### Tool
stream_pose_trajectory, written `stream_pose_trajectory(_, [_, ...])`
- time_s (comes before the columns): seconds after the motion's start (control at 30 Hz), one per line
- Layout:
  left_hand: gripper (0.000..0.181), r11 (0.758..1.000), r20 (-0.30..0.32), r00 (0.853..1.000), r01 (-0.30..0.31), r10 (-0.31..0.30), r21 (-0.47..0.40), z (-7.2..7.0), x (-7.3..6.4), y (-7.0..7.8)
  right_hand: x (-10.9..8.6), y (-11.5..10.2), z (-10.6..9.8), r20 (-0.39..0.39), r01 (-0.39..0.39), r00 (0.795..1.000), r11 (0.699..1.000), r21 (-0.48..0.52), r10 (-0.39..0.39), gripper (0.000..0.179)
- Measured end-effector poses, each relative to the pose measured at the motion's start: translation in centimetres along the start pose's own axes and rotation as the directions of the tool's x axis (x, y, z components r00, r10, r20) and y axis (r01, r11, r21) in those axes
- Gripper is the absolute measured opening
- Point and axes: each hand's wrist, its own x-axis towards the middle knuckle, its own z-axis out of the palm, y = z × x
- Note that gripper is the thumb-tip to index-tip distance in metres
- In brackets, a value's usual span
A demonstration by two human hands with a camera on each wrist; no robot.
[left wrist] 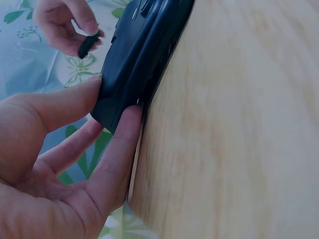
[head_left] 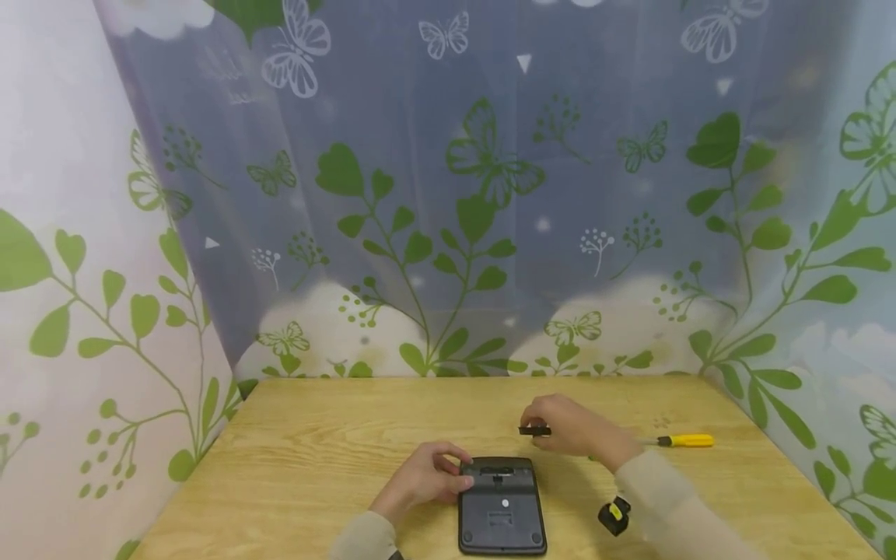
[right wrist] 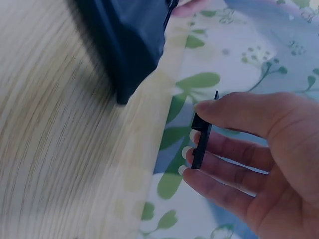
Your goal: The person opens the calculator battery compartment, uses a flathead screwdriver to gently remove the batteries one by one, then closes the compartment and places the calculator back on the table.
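A dark calculator [head_left: 500, 517] lies face down on the table, with an open battery compartment [head_left: 497, 470] near its far end. My left hand [head_left: 434, 474] grips its far left corner; the left wrist view has the thumb [left wrist: 75, 102] on the back and a finger [left wrist: 119, 139] along the side edge. Beyond the calculator and to its right, my right hand [head_left: 560, 424] pinches a small black battery cover [head_left: 535, 431] above the table. In the right wrist view the cover [right wrist: 201, 144] sits between thumb and fingertips, a small tab at its upper end.
A screwdriver [head_left: 689, 441] with a yellow handle lies at the right, its shaft partly behind the right wrist. Nearer, beside the right sleeve, is a small black object with a yellow label [head_left: 614, 515]. Patterned curtains [head_left: 420, 233] hang along the table's back and sides.
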Motion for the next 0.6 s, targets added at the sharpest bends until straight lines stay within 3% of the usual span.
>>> stream_pose_trajectory(0.27, [0.031, 1.000, 0.001, 1.000, 0.001, -0.001, -0.013, 0.2, 0.0, -0.1, 0.1, -2.9, -0.2, -0.020, 0.012, 1.000, 0.999, -0.035, -0.012, 0.014])
stream_pose_trajectory(0.6, [0.031, 1.000, -0.002, 1.000, 0.007, -0.007, 0.008, 0.1, 0.2, 0.0, 0.1, -5.7, -0.3, -0.019, -0.009, 1.000, 1.000, -0.001, 0.009, 0.015])
